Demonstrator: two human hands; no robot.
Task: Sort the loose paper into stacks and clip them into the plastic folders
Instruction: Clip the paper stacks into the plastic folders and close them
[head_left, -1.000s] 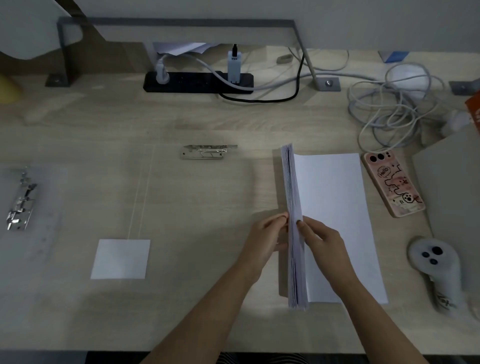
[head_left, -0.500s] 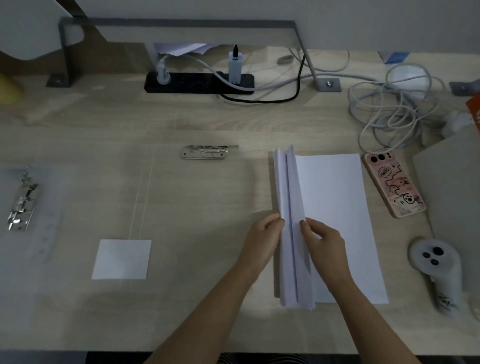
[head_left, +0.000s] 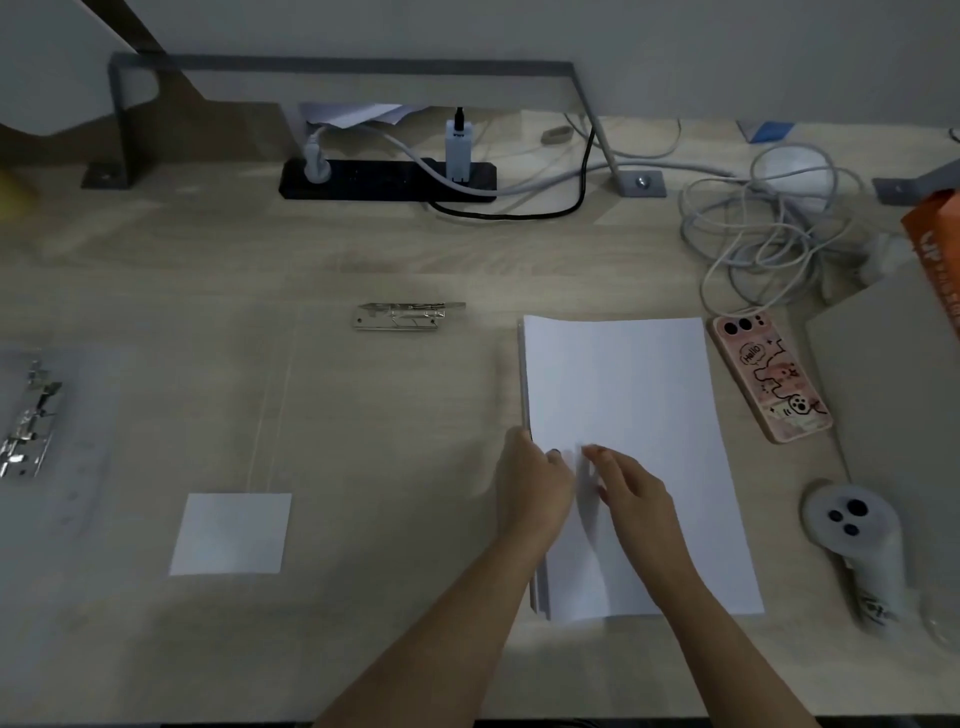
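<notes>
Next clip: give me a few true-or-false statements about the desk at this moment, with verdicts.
1. The paper stack lies flat on the desk. True.
2. The phone lies left of the stack. False: it lies to its right.
3. The metal clip sits on the stack. False: it lies on the desk, apart from it.
4. The left hand and right hand both touch the stack. True.
5. The right hand grips the controller. False: the controller lies untouched.

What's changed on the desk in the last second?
The paper stack, held upright on its long edge between both hands, has tipped right and lies flat; the left hand is at its left edge, the right hand rests on top. Phone and small sheet stayed put.
</notes>
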